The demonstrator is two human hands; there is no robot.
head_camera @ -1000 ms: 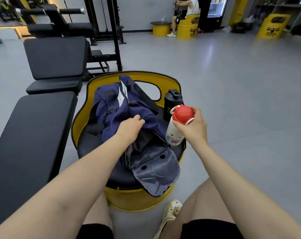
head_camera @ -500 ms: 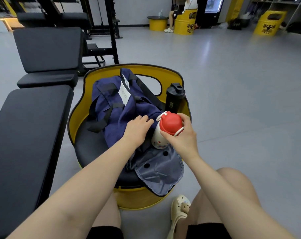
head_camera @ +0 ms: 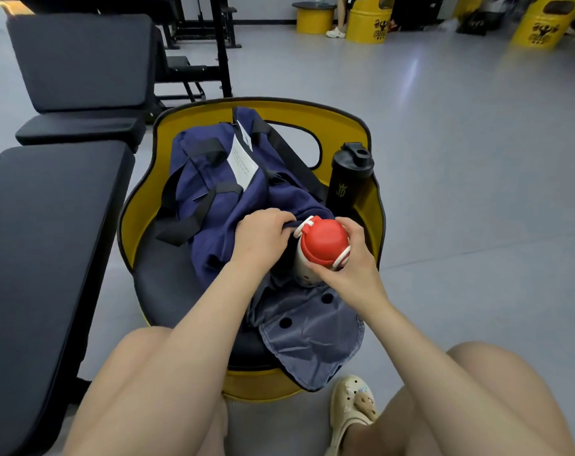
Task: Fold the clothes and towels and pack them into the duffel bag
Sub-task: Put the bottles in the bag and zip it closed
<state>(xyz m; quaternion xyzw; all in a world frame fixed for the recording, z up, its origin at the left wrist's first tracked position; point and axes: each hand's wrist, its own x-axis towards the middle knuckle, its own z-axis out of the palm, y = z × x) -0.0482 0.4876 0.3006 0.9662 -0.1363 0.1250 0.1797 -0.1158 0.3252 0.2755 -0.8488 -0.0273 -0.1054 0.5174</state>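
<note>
A black padded bench (head_camera: 39, 245) ran along the left side of the view, beside a yellow barrel seat (head_camera: 375, 205) with a black cushion. On that cushion lay the navy duffel bag (head_camera: 213, 179), its black straps slack across the top and a white paper tag showing near the middle. The bag's grey end flap (head_camera: 312, 340), dotted with dark holes, hung open toward the person over the front edge of the seat. A tall black bottle (head_camera: 348, 176) stood upright at the right of the bag, against the seat's yellow wall. The left hand (head_camera: 263, 238) gripped the navy fabric at the bag's near opening, fingers curled into it. The right hand (head_camera: 348, 261) was wrapped around a white bottle with a red cap (head_camera: 324, 241), held at the opening, its lower part hidden among the fabric. A cream clog (head_camera: 352, 409) rested on the grey floor below.
</note>
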